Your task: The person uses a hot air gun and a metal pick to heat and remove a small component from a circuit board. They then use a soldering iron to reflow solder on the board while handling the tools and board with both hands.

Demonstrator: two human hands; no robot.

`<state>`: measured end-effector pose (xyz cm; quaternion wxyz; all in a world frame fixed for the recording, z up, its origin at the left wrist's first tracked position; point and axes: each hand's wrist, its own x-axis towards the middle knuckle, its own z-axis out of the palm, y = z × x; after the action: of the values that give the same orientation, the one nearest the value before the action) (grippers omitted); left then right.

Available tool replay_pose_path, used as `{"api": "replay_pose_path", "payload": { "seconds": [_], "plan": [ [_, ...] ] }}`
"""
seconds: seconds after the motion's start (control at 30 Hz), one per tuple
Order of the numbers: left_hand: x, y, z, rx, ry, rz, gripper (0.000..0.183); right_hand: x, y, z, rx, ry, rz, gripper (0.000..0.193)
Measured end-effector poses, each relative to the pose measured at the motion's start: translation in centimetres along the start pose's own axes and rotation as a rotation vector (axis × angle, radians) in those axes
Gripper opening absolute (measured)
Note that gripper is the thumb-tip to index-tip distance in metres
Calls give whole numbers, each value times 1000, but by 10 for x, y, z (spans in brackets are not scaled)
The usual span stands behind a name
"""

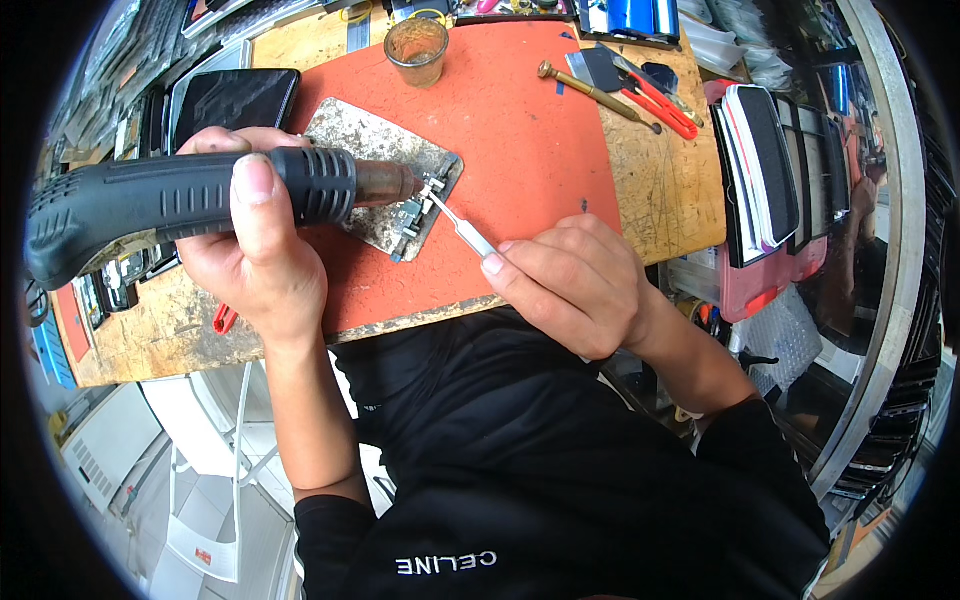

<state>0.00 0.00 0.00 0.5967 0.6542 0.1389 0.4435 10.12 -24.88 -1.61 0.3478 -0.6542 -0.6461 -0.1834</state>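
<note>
Head view: L hand (262, 235) wrapped round a black heat gun (140, 195), long axis running L–R, nozzle pointing R; R hand (580, 285), well apart, pinches tweezers (472, 238) slanting up-L, tips by a small circuit board (408, 216). Board's long axis goes lower-L to upper-R on a stained plate (345, 130), atop red mat (520, 130), wooden surface (660, 185); cup (416, 62) beyond.

On the red mat (530, 120), a hot-air gun (200, 190) hides most of the left hand's (275, 250) fingers and part of a speckled plate (350, 130), while the right hand (580, 285) covers the rear of the tweezers (470, 235). Contact between their tips and the circuit board (408, 216) is too small to tell. Left of the mat, a black phone (235, 105) disappears partly behind hand and tool.
</note>
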Motion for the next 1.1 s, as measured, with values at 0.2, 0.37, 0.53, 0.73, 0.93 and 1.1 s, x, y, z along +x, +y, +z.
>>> {"api": "replay_pose_path", "payload": {
  "seconds": [0.2, 0.37, 0.53, 0.73, 0.93, 1.1],
  "plan": [
    [-2, 1, 2, -27, 12, -1, 30, -1, 0, 0, -10, 5, -5, 26],
    [-2, 3, 2, -39, 0, -4, 30, -1, -1, -2, -16, -7, -7, 25],
    [-3, 4, 3, -25, -2, -4, 31, -1, 0, -1, -13, 1, -8, 24],
    [-3, 3, 3, -32, 9, -1, 31, 0, -1, -1, -18, -4, -6, 24],
    [-3, 3, 2, -28, 1, 0, 31, 0, -1, 0, -21, 4, -5, 24],
    [-3, 3, 2, -37, 2, 5, 30, 0, -1, 0, -18, 0, -5, 25]
  ]
}}
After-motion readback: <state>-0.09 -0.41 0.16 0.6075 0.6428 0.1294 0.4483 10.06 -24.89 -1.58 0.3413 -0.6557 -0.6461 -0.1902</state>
